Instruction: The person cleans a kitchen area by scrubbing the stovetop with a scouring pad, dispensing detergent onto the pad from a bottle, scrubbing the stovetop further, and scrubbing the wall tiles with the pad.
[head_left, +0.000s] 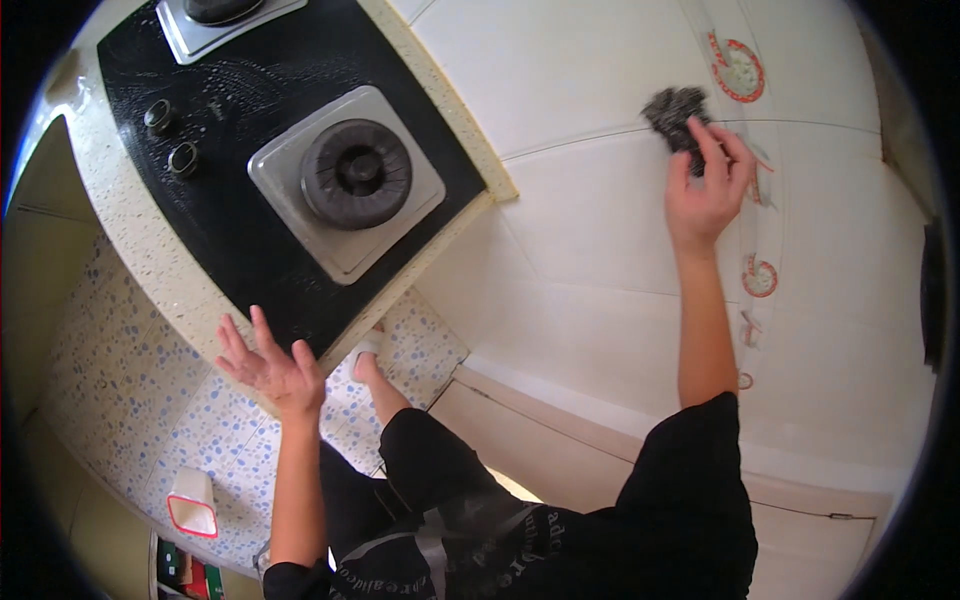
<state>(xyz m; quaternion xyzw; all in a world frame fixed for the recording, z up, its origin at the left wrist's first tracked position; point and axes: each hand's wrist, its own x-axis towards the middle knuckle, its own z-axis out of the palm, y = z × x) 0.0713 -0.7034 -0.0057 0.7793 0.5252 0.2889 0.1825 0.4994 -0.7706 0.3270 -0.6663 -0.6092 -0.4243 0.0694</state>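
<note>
Bunched under the fingertips of my right hand (709, 187) is a dark grey scrubbing pad or cloth (671, 120), pressed to the white wall tiles (600, 217). It sits at a horizontal tile joint, just beside a decorative strip with a printed bowl motif (741, 71). My left hand (274, 367) holds nothing; its fingers are spread near the front corner of the stone countertop (180, 300). Whether it touches the edge I cannot tell. Near it lies the black gas cooktop (240, 240), streaked with wet suds around its knobs (182, 159).
A burner (358, 174) on a metal drip plate (281, 202) stands between me and the cooktop's back edge. A second drip plate (191, 45) is partly cut off. On the speckled floor (187, 420) stands a white bin with a red rim (193, 502). Cabinet shelves hold boxes (196, 581).
</note>
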